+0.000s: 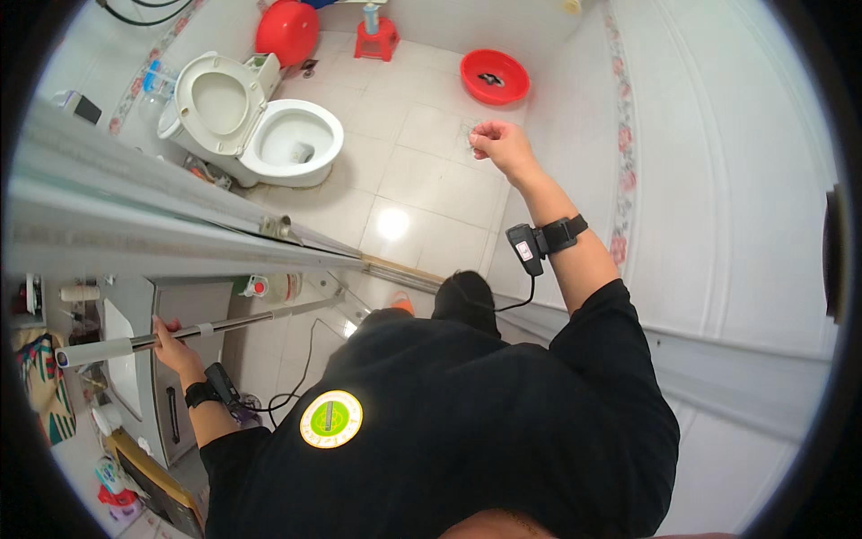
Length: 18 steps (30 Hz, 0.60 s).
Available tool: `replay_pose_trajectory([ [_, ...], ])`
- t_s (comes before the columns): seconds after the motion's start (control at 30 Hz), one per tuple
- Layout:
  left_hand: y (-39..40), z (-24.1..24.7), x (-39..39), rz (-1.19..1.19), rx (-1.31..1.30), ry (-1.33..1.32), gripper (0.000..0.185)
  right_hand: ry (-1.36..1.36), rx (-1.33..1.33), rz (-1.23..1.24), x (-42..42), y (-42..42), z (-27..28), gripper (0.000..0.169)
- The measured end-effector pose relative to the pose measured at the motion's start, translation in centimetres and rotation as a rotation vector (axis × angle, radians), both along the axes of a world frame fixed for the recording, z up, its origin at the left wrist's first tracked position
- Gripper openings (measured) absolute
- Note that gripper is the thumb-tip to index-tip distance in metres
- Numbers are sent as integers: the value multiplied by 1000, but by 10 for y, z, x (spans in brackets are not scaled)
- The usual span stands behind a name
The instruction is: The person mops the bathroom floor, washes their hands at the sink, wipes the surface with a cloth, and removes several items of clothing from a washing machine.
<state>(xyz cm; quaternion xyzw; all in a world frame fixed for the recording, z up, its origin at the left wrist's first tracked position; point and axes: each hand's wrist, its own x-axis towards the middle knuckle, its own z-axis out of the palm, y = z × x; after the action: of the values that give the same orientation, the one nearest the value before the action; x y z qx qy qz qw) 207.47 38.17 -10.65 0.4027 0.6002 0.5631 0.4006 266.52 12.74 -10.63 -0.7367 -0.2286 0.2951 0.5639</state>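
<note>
My left hand (176, 345) is closed around the metal pole of a mop or similar long-handled tool (236, 323), just below its white grip. The pole slants down to the tiled floor at my left side, where its lower end is hard to make out. My right hand (500, 143) is stretched out over the floor with its fingertips pinched on a thin, wispy tangle, perhaps hair (467, 135). Beyond that hand a red plastic basin (510, 74) stands by the wall, with a small dark and white thing in it.
A toilet (328, 135) with its lid and seat raised stands at the far left. Behind are a red stool (385, 50) bearing a bottle and another red basin (289, 34). A sliding door's frame (323, 252) and floor track cross before me. A vanity cabinet (188, 377) is at left.
</note>
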Motion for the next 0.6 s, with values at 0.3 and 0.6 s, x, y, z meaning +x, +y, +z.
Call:
replay_pose_trajectory([
  [0.3, -31, -49, -65, 326, 68, 264, 21, -27, -33, 291, 160, 143, -4, 9],
  [0.6, -158, 43, 76, 663, -130, 380, 26, -38, -45, 538, 291, 285, -12, 9],
])
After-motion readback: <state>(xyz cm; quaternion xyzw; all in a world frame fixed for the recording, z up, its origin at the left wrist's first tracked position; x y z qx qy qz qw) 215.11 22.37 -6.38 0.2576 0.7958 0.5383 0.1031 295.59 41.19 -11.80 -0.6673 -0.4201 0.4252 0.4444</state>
